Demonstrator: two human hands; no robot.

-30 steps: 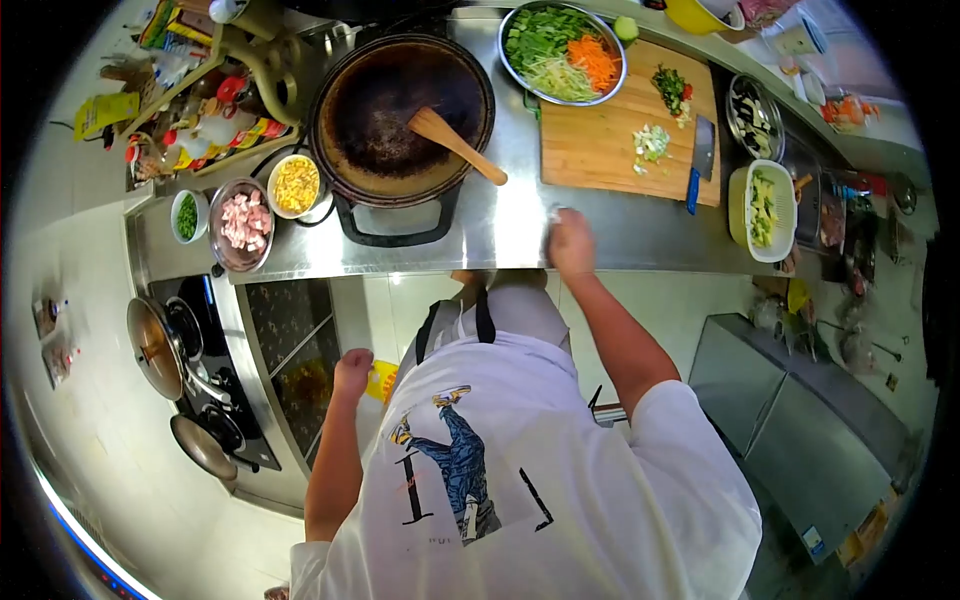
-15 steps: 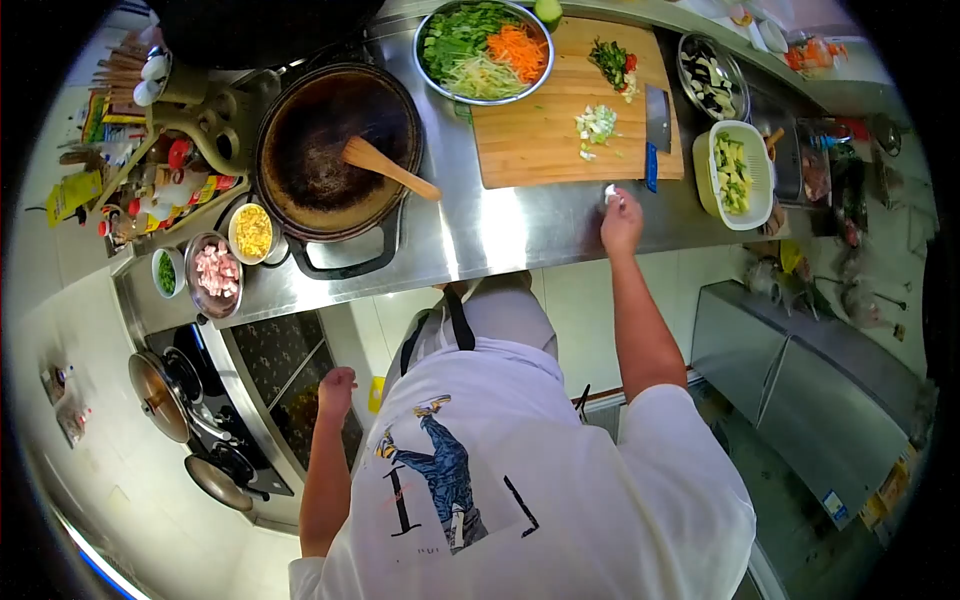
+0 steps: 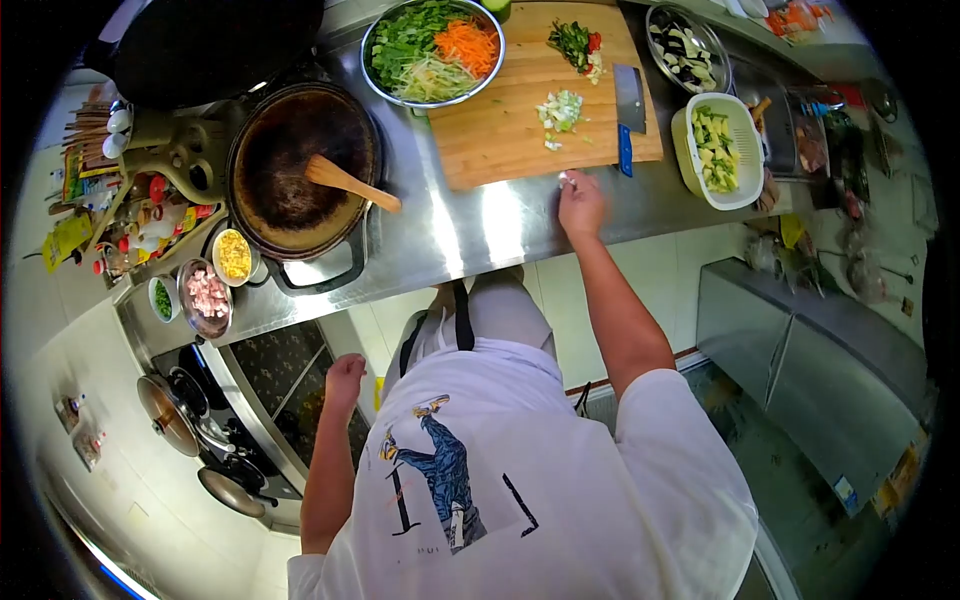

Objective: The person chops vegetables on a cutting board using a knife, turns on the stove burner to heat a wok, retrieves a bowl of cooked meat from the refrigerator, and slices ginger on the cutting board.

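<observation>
My right hand (image 3: 582, 206) is closed over the steel counter (image 3: 420, 228), just off the near edge of the wooden cutting board (image 3: 500, 150). A small white thing, perhaps a cloth or tissue, shows at its fingertips. Chopped white and green pieces (image 3: 562, 110) and a knife (image 3: 628, 112) with a blue handle lie on the board. My left hand (image 3: 346, 370) hangs beside my body in front of the counter, fingers curled, with nothing visible in it. A wok (image 3: 290, 200) holds a wooden spatula (image 3: 345, 183), its handle over the rim.
Around the board stand a bowl of greens and carrot (image 3: 432, 52), a glass bowl (image 3: 690, 50) and a green-white basket (image 3: 719, 150). Left of the wok are bowls of yellow food (image 3: 233, 257), diced meat (image 3: 207, 293) and chopped greens (image 3: 163, 299). Lidded pans (image 3: 167, 412) stand lower left.
The view has shifted, and the counter items appear farther left. My right hand went rightward to the board's near edge, then slightly back left. My left hand stays low beside my body.
</observation>
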